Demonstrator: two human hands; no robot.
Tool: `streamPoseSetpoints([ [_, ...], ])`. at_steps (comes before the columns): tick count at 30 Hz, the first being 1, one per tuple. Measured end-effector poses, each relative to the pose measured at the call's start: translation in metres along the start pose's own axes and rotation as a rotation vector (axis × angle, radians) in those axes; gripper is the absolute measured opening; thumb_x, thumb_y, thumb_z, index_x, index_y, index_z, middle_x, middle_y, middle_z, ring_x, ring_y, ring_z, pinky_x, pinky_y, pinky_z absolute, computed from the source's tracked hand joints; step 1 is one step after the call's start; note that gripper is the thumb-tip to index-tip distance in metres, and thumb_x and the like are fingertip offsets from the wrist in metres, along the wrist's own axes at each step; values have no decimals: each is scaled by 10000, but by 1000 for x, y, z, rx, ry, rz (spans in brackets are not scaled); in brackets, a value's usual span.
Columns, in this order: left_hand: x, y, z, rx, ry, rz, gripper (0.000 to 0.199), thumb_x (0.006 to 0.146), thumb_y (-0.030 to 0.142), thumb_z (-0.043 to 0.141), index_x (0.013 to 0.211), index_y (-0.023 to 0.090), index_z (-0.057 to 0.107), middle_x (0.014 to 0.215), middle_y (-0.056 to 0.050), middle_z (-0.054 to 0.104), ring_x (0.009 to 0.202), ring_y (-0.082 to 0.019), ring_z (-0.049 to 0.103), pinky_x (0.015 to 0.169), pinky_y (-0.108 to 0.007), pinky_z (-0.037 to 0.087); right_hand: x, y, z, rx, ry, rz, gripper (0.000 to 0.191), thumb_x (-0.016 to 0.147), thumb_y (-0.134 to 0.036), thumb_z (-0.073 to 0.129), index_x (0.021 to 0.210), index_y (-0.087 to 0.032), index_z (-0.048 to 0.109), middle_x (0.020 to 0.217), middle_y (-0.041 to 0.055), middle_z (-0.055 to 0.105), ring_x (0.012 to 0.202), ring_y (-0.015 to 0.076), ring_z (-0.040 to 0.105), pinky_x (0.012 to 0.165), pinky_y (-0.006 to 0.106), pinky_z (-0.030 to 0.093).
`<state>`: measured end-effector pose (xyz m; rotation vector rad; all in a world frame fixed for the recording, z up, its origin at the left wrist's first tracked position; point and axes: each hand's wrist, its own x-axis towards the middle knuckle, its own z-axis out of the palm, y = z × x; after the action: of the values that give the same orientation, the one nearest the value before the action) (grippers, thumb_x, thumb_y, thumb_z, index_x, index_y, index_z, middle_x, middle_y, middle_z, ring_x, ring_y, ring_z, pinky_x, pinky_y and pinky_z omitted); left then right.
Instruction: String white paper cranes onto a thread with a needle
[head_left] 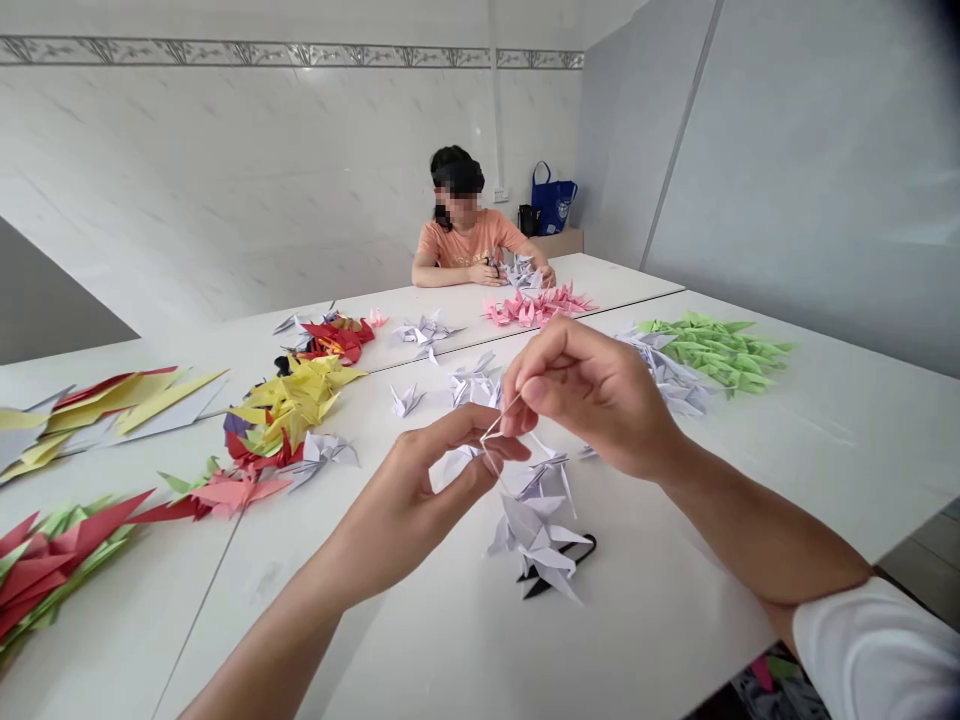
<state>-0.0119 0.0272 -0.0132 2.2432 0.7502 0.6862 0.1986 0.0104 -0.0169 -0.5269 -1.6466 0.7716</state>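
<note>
Both hands are raised over the white table (637, 620), pinching a thin pale string (491, 432). My left hand (427, 490) has thumb and index finger closed on its lower part. Up and to the right, the fingertips of my right hand (592, 395) are closed on the string's upper part. From the left fingertips the string runs down toward white paper cranes (536, 535) clustered just below. Black thread snips (581, 550) lie partly hidden beneath those cranes.
White cranes (472, 380) lie behind my hands, green cranes (724, 350) at right, pink ones (536, 305) farther back. Yellow cranes (296, 400) and red-green ones (52, 570) are at left. Across the table sits a person (465, 245) handling white cranes.
</note>
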Motion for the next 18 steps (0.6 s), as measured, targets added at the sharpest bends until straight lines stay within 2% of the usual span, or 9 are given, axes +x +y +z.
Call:
streamPoseSetpoints([
  [4, -2, 8, -2, -44, 77, -41, 161, 1002, 297, 556, 1008, 239, 706, 904, -23, 763, 932, -179, 710, 788, -276, 560, 0, 5, 1, -16, 10, -15, 146, 973, -287, 665, 897, -185, 594, 867, 21, 699, 757, 127, 715, 669, 253, 584],
  [11, -4, 8, -8, -57, 207, -27, 79, 955, 218, 609, 925, 231, 681, 866, 7, 733, 846, -127, 685, 787, -242, 543, 1, 5, 0, -29, 20, 6, 143, 985, -287, 648, 898, -189, 591, 897, 28, 720, 758, 126, 715, 657, 253, 571],
  [18, -7, 8, -8, 59, 308, 10, 60, 903, 217, 678, 849, 243, 683, 837, 39, 716, 814, -111, 645, 763, -224, 507, 1, 6, 1, -18, 10, 14, 141, 983, -274, 653, 892, -188, 589, 904, 28, 732, 756, 124, 721, 666, 250, 584],
])
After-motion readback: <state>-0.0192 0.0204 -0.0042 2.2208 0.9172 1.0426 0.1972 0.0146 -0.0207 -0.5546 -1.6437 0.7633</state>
